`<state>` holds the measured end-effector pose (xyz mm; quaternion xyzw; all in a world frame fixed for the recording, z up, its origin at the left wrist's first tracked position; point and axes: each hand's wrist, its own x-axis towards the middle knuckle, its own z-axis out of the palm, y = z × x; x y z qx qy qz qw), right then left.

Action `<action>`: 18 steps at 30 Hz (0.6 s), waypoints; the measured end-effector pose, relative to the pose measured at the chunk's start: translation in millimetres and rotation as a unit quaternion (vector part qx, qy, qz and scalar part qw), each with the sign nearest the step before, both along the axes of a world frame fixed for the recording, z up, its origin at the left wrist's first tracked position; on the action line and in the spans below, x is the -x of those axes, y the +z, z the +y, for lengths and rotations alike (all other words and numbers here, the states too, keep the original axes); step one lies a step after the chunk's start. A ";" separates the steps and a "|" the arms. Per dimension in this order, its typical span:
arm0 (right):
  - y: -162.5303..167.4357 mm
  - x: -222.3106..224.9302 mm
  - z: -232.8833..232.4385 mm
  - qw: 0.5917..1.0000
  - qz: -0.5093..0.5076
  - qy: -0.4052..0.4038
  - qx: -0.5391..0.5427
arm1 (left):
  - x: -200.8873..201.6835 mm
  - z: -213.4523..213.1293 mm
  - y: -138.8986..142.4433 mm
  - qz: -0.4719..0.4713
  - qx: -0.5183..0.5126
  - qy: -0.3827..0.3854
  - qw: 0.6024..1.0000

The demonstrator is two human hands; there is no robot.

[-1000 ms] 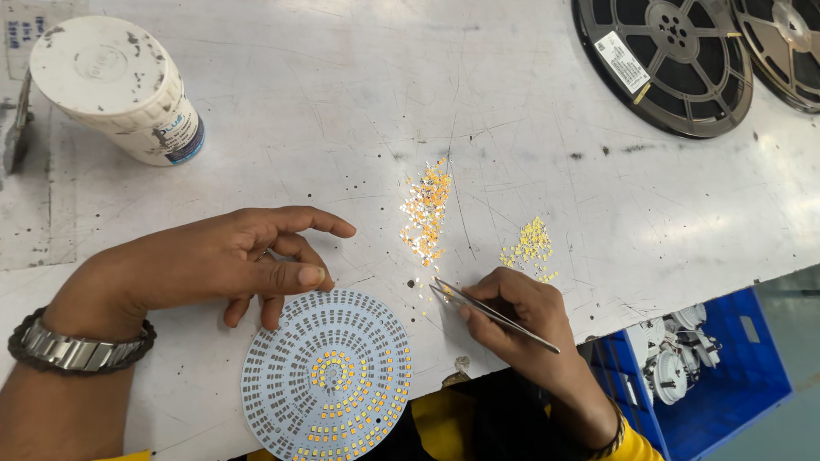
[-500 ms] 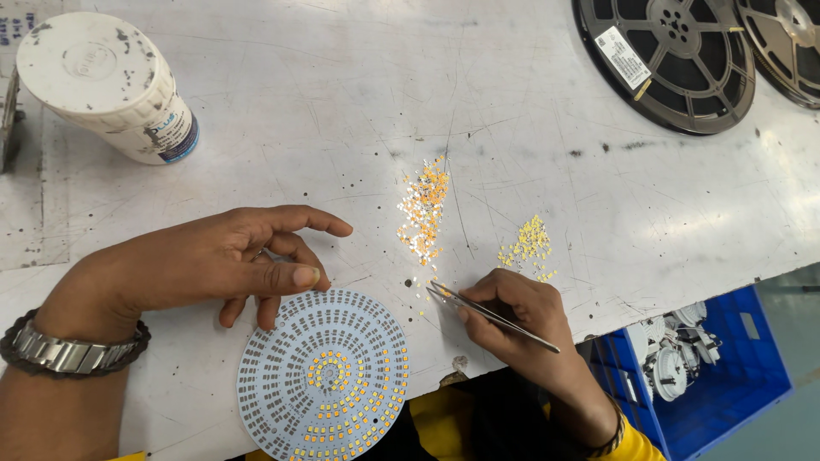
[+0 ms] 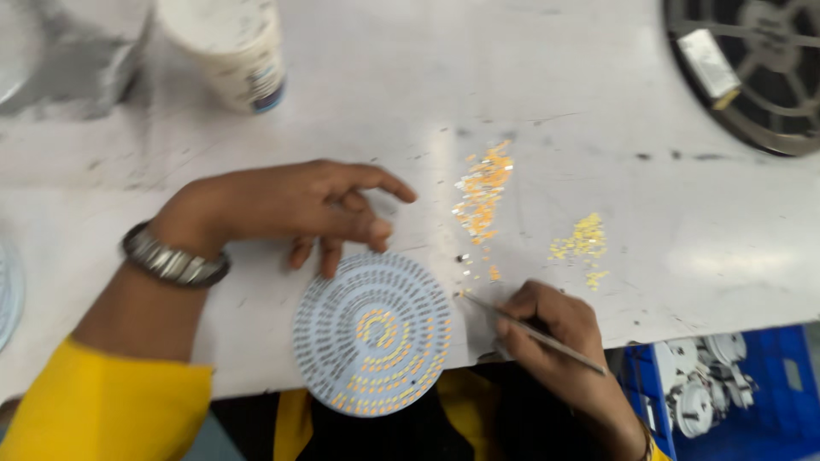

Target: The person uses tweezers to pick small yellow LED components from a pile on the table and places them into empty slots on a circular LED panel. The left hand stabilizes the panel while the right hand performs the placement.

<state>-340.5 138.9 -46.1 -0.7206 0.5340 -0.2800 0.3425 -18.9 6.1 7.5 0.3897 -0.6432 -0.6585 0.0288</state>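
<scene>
- At the near edge of the white table (image 3: 598, 102), a round circuit board (image 3: 373, 333) lies flat, its near rim overhanging the table edge slightly.
- The left hand (image 3: 290, 209) rests on the table just beyond the board's far rim, fingers loosely curled and grasping nothing; two fingertips (image 3: 329, 265) touch or nearly touch the rim. A metal watch (image 3: 171, 256) sits on its wrist, above a yellow sleeve (image 3: 102, 401).
- The right hand (image 3: 551, 329) sits at the table's near edge, right of the board, closed around thin tweezers (image 3: 534, 333). The tweezer tip lies just beside the board's right rim; whether it holds a component is too small to tell.
- A scatter of orange components (image 3: 485, 192) lies just beyond the tweezer tip; a smaller yellow pile (image 3: 582, 243) lies to its right, apart from it.
- Open table surface runs between the two piles and the far items.
- A white cylindrical container (image 3: 231, 51) stands far left, well apart from the hands.
- A dark reel (image 3: 752, 77) lies far right, cut by the frame.
- Below the table edge, near right, a blue bin (image 3: 752, 401) holds white parts.
</scene>
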 end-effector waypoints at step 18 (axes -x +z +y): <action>3.3 -19.5 -14.2 0.974 -0.036 0.220 0.048 | 6.3 1.2 7.5 -0.026 0.011 0.027 0.999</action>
